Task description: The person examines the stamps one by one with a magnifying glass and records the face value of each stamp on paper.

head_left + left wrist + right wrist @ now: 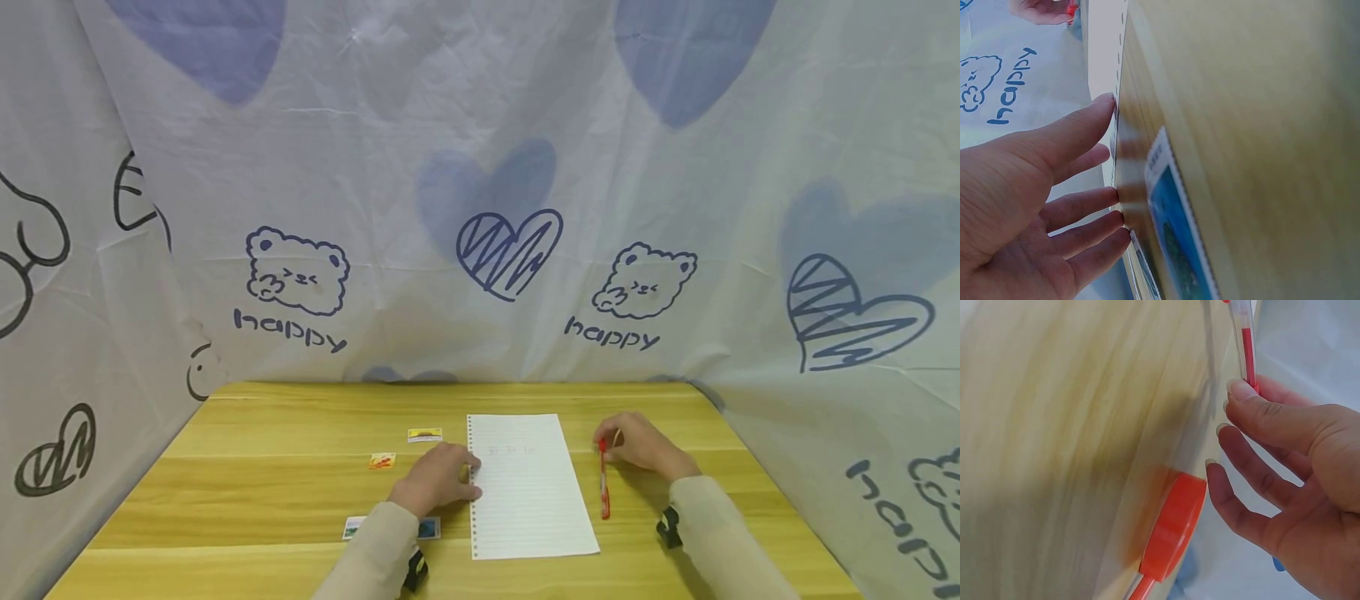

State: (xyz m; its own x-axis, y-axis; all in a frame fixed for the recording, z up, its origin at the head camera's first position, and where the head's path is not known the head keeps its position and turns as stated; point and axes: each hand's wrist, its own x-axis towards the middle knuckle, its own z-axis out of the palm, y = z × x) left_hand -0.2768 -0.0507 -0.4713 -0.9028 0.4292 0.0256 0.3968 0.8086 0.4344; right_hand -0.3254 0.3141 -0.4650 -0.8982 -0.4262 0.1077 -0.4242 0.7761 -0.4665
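Observation:
A lined sheet of paper point(525, 500) with a punched left edge lies on the table, bearing faint writing near its top. My left hand point(438, 479) rests at that edge, thumb and fingers loosely extended and touching it. To the right of the sheet, my right hand point(637, 442) pinches one end of a red pen point(604, 483) between thumb and fingers; the clear barrel point(1246, 344) shows red inside. Around the left hand lie a yellow stamp point(425, 435), an orange stamp point(382, 460) and a blue stamp point(1175, 231). Another stamp point(354, 527) is partly covered by the left sleeve.
In the right wrist view a rounded red piece with a thin stem point(1174, 528) lies below the right hand; its kind is unclear. The wooden table point(262, 483) meets a hanging white cloth point(405, 275) printed with hearts and bears. Both wrists carry black straps point(670, 527).

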